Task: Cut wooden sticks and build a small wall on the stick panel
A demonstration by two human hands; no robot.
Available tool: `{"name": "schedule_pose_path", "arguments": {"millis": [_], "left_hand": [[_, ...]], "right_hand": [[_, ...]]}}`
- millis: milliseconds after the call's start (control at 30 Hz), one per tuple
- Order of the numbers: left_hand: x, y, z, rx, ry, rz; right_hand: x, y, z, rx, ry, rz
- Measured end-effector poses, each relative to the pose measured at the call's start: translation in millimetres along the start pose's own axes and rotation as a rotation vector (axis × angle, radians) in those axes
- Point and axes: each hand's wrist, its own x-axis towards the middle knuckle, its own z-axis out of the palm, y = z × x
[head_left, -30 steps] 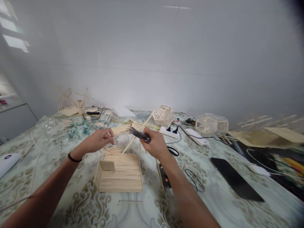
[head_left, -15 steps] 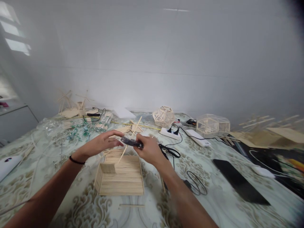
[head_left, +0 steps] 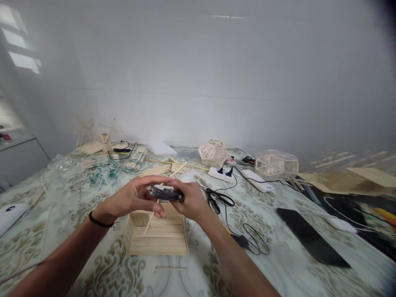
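Note:
Above the small wooden stick structure (head_left: 161,237), my right hand (head_left: 193,202) is wrapped round a dark tool (head_left: 165,193), whose exact kind is blurred. My left hand (head_left: 134,198) curves around the tool's left end, its fingers and thumb apart; whether it touches the tool or the stick is unclear. A thin wooden stick (head_left: 149,224) slants down from the tool over the structure, which has a floor of parallel sticks and low walls at the left. One short stick (head_left: 171,268) lies on the patterned cloth in front.
Black scissors (head_left: 221,199) lie right of my right hand, near a power strip (head_left: 221,174) and cables. A black phone-like slab (head_left: 312,237) rests farther right. Loose sticks (head_left: 156,170), wooden polyhedron frames (head_left: 213,152) and green-white bits (head_left: 103,173) stand or lie behind.
Both hands have come lower, and my left hand has moved right, closer around the tool. The stick's lower end has shifted down and left over the structure. More of the scissors shows.

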Motion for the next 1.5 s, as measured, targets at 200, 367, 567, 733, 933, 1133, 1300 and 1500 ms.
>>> {"name": "schedule_pose_path", "arguments": {"millis": [200,367,567,733,933,1133,1300,1500], "left_hand": [[1.7,2.1,-5.7,0.081,0.125,0.032],[5.1,0.0,6.5,0.161,0.045,-0.089],[5.4,-2.3,9.4,0.240,-0.016,-0.156],[7.4,0.4,3.5,0.274,0.150,-0.081],[14.9,-3.9,9.3,0.314,0.358,-0.071],[14.9,-9.1,18.1,0.378,0.399,-0.023],[14.0,-13.3,19.3,0.408,0.413,0.025],[15.9,-22.1,13.8,0.381,0.362,-0.008]], "right_hand": [[3.4,-4.4,-10.5,0.426,0.197,0.189],[7.8,-15.9,-14.4,0.817,0.242,0.352],[10.0,-13.1,-13.0,0.974,0.243,0.384],[8.8,-11.9,-16.8,0.830,0.294,0.389],[7.1,-23.5,-4.0,0.737,0.135,0.399],[9.8,-29.5,-0.7,0.762,0.100,0.460],[10.8,-29.9,-4.1,0.781,0.090,0.463],[8.3,-23.1,-10.5,0.699,0.135,0.387]]}}
